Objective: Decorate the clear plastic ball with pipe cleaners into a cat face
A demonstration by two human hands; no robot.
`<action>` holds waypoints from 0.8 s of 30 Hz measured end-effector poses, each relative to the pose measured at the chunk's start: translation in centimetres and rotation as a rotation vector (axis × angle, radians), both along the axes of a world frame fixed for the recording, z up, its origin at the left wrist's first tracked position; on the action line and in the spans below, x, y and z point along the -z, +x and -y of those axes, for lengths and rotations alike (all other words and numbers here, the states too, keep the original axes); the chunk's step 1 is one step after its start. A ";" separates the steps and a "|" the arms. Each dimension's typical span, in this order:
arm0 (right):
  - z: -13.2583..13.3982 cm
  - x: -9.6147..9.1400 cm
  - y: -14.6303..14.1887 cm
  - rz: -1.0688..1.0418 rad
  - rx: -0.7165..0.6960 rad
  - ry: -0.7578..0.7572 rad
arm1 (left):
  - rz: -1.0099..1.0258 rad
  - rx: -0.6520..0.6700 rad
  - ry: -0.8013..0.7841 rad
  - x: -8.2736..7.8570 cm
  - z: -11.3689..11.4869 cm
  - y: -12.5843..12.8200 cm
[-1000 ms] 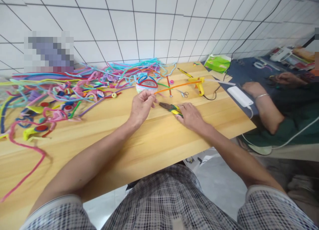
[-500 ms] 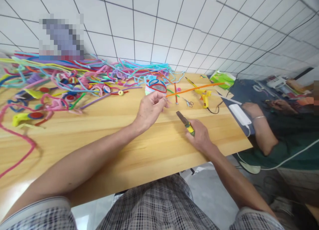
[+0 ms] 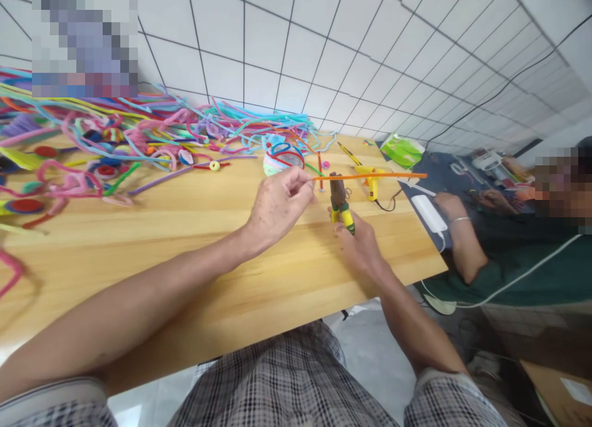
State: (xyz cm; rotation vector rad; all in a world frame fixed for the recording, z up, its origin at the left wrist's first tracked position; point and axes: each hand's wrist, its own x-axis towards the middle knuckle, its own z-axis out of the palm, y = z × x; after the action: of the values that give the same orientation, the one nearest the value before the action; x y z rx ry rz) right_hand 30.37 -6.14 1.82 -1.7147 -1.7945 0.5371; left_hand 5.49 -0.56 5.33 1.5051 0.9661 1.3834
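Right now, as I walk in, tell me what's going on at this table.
The person's left hand pinches an orange fuzzy stem near one end. The right hand holds the pliers, their tip at the stem; whether they grip it is unclear. A yellow glue gun lies beyond, and a colorful heap of stems lies to the left.

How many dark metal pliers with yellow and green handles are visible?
1: the pliers are in the right hand. More may be hidden under the multicoloured fuzzy stems.
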 end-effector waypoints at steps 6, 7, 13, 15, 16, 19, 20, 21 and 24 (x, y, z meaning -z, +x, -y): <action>0.8 1.2 -0.6 0.009 -0.036 0.146 | -0.045 -0.013 0.048 -0.4 0.3 0.1; 0.8 1.4 -0.7 0.000 -0.043 0.153 | -0.062 -0.013 0.060 -0.4 0.4 0.1; 0.8 1.1 -0.9 -0.234 -0.072 0.076 | -0.159 -0.019 0.117 -0.5 1.0 0.4; 0.8 1.0 -0.9 -0.280 -0.092 0.072 | -0.184 -0.003 0.121 -0.8 1.3 0.4; 0.9 1.0 -0.9 -0.283 -0.098 0.079 | -0.193 0.002 0.122 -0.9 1.3 0.4; 1.1 1.3 -0.9 -0.216 -0.094 0.130 | -0.219 0.002 0.132 -1.2 1.4 0.3; 1.1 1.5 -0.9 -0.170 -0.087 0.160 | -0.230 -0.007 0.139 -1.3 1.4 0.3; 1.1 1.7 -0.8 -0.116 -0.078 0.197 | -0.243 -0.019 0.147 -1.4 1.4 0.2; 1.1 2.4 -0.6 0.044 -0.051 0.321 | -0.273 -0.054 0.183 -1.4 1.5 0.2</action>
State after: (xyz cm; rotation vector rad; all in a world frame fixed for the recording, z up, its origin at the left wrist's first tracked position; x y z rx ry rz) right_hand 29.75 -7.20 -0.59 -1.4736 -1.8448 0.2171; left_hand 5.67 -2.03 6.75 1.8528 1.0761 1.3571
